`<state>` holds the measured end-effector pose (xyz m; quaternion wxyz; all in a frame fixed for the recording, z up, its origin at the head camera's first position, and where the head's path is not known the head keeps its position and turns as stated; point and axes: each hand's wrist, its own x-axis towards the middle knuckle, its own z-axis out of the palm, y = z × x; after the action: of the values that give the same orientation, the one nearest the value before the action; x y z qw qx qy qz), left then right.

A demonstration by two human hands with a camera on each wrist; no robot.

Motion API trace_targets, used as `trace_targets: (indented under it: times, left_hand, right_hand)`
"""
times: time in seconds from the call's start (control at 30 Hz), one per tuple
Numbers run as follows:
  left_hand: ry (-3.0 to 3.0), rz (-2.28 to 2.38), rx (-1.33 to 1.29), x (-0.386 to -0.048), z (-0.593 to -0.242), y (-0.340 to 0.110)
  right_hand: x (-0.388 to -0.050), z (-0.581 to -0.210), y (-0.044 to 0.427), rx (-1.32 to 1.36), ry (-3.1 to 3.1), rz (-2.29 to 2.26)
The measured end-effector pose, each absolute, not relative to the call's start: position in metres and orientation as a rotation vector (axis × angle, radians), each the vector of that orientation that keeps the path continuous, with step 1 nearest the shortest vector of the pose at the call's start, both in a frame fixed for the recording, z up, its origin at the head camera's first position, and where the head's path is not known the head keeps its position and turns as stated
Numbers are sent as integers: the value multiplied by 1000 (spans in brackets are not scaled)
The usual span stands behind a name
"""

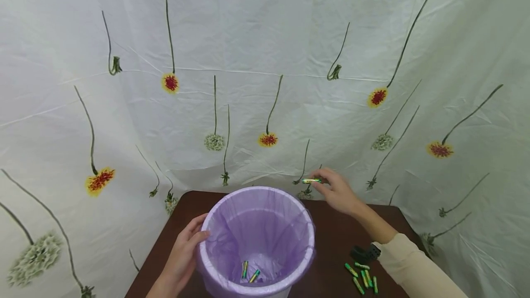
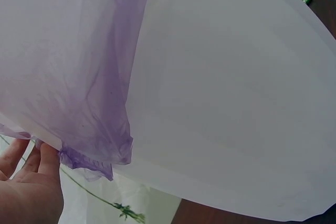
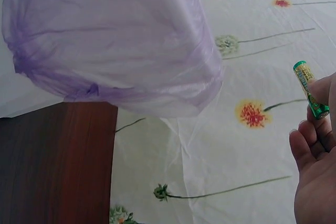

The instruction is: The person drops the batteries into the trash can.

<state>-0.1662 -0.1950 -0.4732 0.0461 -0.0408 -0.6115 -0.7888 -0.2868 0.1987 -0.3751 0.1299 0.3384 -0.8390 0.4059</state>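
Observation:
A white bin with a purple liner [image 1: 258, 197] stands on the table, two green-and-yellow batteries [image 1: 254, 276] lying at its bottom. My left hand [image 1: 184, 247] grips the bin's left rim, thumb over the edge; in the left wrist view the hand [image 2: 31, 182] is beside the gathered liner [image 2: 94, 156]. Up at the right, beyond the bin's rim, my right hand [image 1: 337, 192] pinches one battery [image 1: 311, 180] between thumb and fingers. The right wrist view shows that battery [image 3: 311, 90] in the hand [image 3: 320, 156], apart from the liner [image 3: 121, 35].
Several loose batteries [image 1: 364, 278] lie on the dark brown table [image 1: 331, 238] right of the bin, below the right forearm. A black strap-like object [image 1: 365, 254] is at the right wrist's sleeve. A white cloth with printed flowers [image 1: 265, 26] hangs behind and around the table.

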Motion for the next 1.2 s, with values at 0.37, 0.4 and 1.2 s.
trace_targets:
  times: [0.37,0.4,1.2]
  left_hand:
    - [-1863,-2408,-117,-163,-474,-196]
    - [-1862,-2409,-120,-163,-474,-196]
    - [-1853,-2412,-111,-165,-471,-195]
  right_hand:
    - [-289,-364,169,1070,-2516,1200]
    - [-289,-362,166,1081,-2521,1204]
    - [-297,-343,115,1328,-2433,1164]
